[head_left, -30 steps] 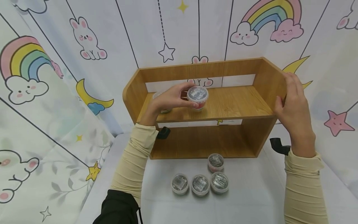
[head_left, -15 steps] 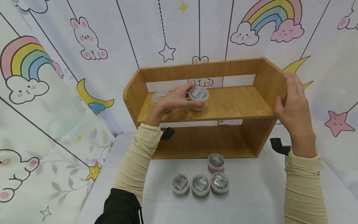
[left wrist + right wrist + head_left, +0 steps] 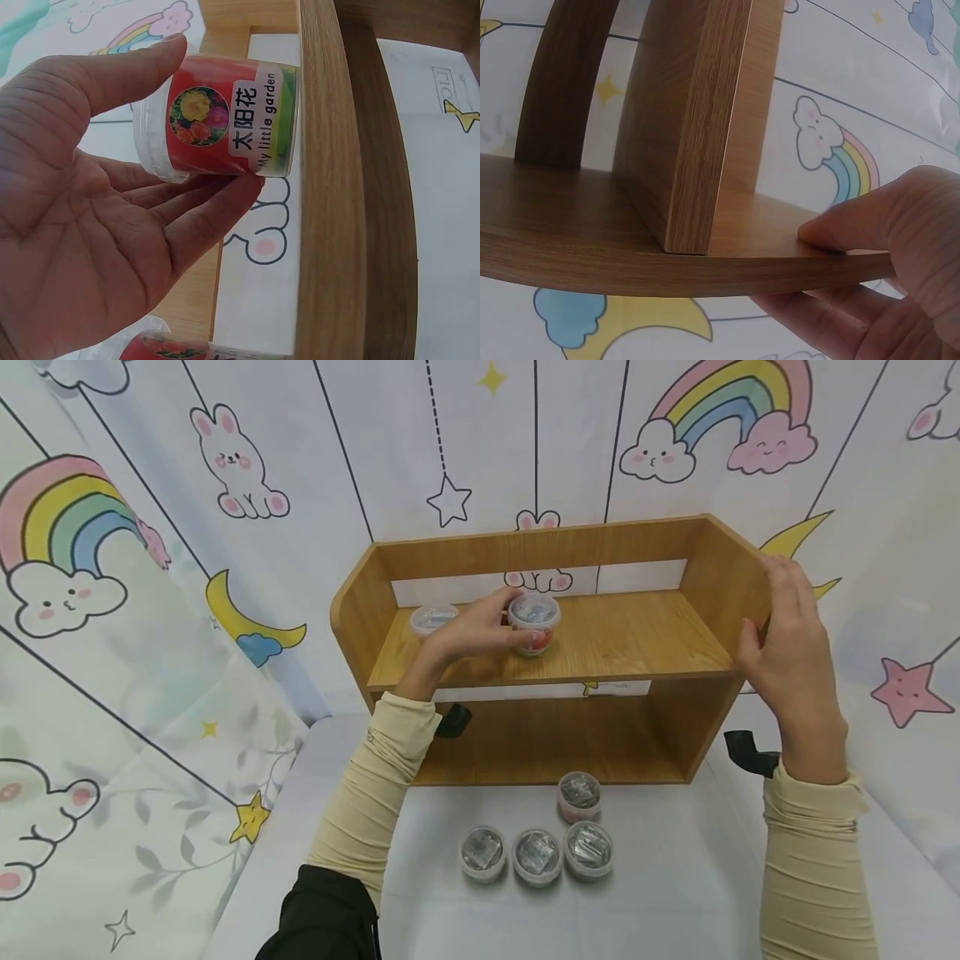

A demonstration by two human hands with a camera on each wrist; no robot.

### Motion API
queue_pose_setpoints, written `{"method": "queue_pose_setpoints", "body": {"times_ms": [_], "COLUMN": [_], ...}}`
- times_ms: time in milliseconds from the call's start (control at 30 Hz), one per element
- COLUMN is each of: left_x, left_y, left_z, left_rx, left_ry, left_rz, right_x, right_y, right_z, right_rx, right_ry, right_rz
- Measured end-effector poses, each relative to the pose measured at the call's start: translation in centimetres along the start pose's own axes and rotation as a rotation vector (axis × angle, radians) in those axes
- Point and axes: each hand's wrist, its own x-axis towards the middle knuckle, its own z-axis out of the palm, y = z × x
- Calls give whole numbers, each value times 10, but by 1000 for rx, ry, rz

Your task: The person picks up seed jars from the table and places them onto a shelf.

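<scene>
My left hand holds a lidded clear plastic cup between thumb and fingers, at the middle of the wooden shelf's upper board. In the left wrist view the cup's red label shows flowers and the words "My little garden"; its base is right by the board. A second lidded cup stands on the same board to the left, partly hidden behind the left hand. My right hand grips the shelf's right side panel, thumb inside and fingers outside.
Several more lidded cups stand on the white-covered table in front of the shelf, one close to its lower board. A cartoon-printed cloth hangs behind and at the sides.
My left hand and the cup have shifted slightly to the right along the upper board, uncovering more of the second cup. The right hand stays on the side panel.
</scene>
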Motion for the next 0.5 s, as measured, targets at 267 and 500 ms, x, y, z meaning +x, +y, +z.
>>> {"method": "queue_pose_setpoints", "body": {"times_ms": [267, 500], "left_x": [-2, -13], "left_y": [3, 16], "left_z": [-1, -4], "left_rx": [94, 81], "left_ry": [4, 23], "left_rz": [14, 19], "right_x": [0, -1], "right_y": [0, -1], "right_z": [0, -1], "right_rx": [9, 4], "right_ry": [4, 2], "right_rz": [-5, 3]}}
